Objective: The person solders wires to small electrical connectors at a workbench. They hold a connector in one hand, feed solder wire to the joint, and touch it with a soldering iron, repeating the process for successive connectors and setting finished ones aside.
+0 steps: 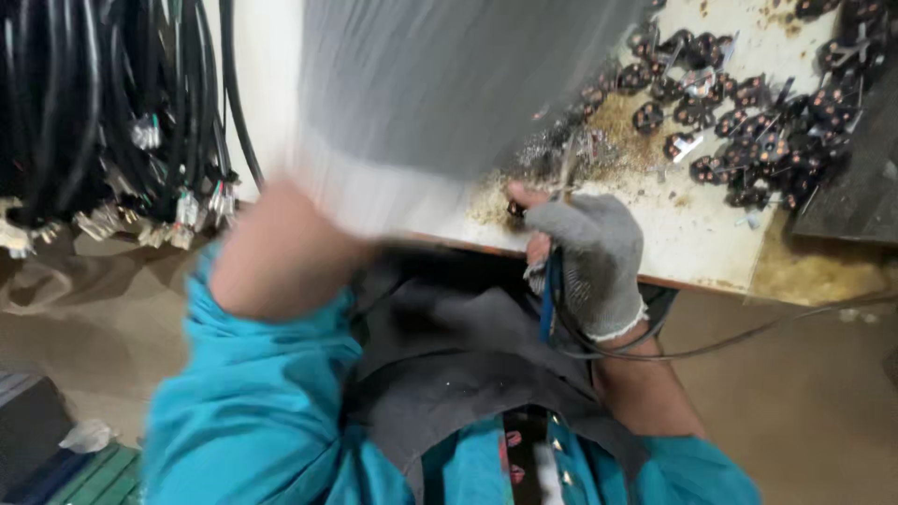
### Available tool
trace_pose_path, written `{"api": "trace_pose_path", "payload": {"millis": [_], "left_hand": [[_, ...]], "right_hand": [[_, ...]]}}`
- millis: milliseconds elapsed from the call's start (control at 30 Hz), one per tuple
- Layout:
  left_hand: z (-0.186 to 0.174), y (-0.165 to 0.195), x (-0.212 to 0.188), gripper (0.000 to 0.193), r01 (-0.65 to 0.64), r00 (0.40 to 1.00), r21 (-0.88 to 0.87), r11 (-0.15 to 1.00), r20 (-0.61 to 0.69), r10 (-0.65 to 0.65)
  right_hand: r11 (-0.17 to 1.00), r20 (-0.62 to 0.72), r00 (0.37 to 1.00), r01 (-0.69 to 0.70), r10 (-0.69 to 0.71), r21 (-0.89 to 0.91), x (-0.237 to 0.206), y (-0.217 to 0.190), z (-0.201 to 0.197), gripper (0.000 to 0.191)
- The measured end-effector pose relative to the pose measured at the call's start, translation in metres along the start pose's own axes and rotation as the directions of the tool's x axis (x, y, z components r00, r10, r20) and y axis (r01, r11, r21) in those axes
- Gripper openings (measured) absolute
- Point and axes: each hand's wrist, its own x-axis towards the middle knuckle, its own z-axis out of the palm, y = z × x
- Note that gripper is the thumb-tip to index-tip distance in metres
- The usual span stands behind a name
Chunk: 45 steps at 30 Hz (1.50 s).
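Grey-gloved right hand [587, 266] grips cable [748, 335]; left hand [421, 103] blurred, grip unclear.

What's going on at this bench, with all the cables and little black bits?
A person in a teal top works at a stained white bench. The gloved right hand presses a small dark part against the bench edge and grips thin cables. The left hand is a motion-blurred grey shape. Black plug parts lie scattered on the bench; cable bundles hang at left.

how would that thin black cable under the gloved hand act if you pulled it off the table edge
The black cable sags in a loose curve past the right hand, so it is probably floppy. It looks thin, likely light. It trails off to the right, so it might drag or snag on the table edge.
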Motion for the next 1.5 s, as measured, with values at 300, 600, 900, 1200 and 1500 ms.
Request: {"api": "trace_pose_path", "payload": {"millis": [300, 600, 900, 1200, 1500], "left_hand": [[0.032, -0.043, -0.154, 0.024, 0.543, 0.840, 0.306, 0.782, -0.179, -0.513], [0.019, -0.089, -0.178, 0.035, 0.519, 0.852, 0.411, 0.749, -0.189, -0.488], [0.017, -0.105, -0.185, 0.020, 0.387, 0.919, 0.532, 0.753, -0.160, -0.359], [0.031, 0.030, -0.130, 0.019, 0.484, 0.830, -0.395, 0.781, 0.491, -0.266], [0.047, 0.038, -0.126, 0.022, 0.587, 0.734, -0.386, 0.712, 0.626, -0.266]], "right_hand": [[0.982, 0.024, 0.998, -0.048, 0.054, -0.185, 0.001, -0.004, 0.006, 0.018], [0.944, -0.081, 0.996, -0.056, 0.031, -0.326, -0.005, -0.007, 0.022, 0.047], [0.950, -0.134, 0.990, 0.001, -0.046, -0.313, -0.011, -0.003, 0.022, 0.045], [0.878, 0.127, 0.929, -0.371, 0.348, 0.303, -0.029, -0.028, -0.010, 0.035], [0.841, 0.227, 0.921, -0.384, 0.318, 0.381, -0.055, -0.022, -0.013, 0.022]]}}
